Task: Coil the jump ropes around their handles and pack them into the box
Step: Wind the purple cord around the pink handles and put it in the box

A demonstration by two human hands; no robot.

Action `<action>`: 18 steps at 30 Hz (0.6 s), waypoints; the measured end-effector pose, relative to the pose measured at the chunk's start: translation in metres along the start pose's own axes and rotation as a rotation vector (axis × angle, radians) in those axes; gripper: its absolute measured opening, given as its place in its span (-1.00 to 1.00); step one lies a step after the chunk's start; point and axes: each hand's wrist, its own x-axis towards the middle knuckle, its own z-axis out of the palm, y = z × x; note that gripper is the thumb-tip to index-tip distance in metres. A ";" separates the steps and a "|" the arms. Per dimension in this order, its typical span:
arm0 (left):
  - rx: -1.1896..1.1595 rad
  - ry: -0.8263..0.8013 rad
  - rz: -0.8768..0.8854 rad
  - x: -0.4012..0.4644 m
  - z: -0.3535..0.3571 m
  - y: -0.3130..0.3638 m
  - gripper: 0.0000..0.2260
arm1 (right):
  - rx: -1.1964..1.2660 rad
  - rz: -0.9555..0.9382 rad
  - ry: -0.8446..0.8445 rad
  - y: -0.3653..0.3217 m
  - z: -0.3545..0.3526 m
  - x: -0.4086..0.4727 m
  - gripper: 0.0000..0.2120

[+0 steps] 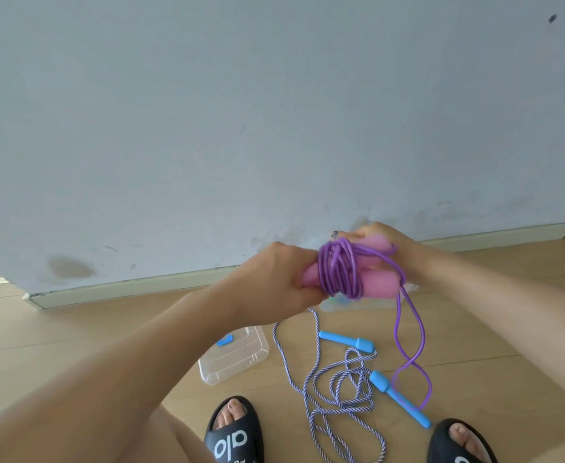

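Black slides (white lettering), bare arms

floor: light wood planks | on it: clear plastic lid left; loose striped rope with two blue handles beside lid; clear box near wall, partly hidden

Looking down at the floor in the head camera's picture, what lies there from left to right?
Clear plastic lid → left black sandal → striped rope → blue handle → right black sandal. The clear box behind the hands is mostly hidden, so I leave it out.
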 end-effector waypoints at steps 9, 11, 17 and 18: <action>-0.281 0.075 -0.167 0.009 -0.015 -0.003 -0.77 | -0.009 0.106 -0.023 -0.007 0.043 -0.020 -0.56; -0.245 0.048 -0.142 0.008 -0.013 0.001 -0.71 | -0.122 0.140 -0.032 -0.011 0.053 -0.027 -0.58; -0.052 0.128 -0.311 0.015 -0.016 -0.023 -0.77 | -0.173 0.074 0.007 -0.020 0.046 -0.039 -0.56; -0.008 0.122 -0.341 0.018 -0.017 -0.030 -0.79 | -0.188 0.018 0.017 -0.025 0.044 -0.043 -0.56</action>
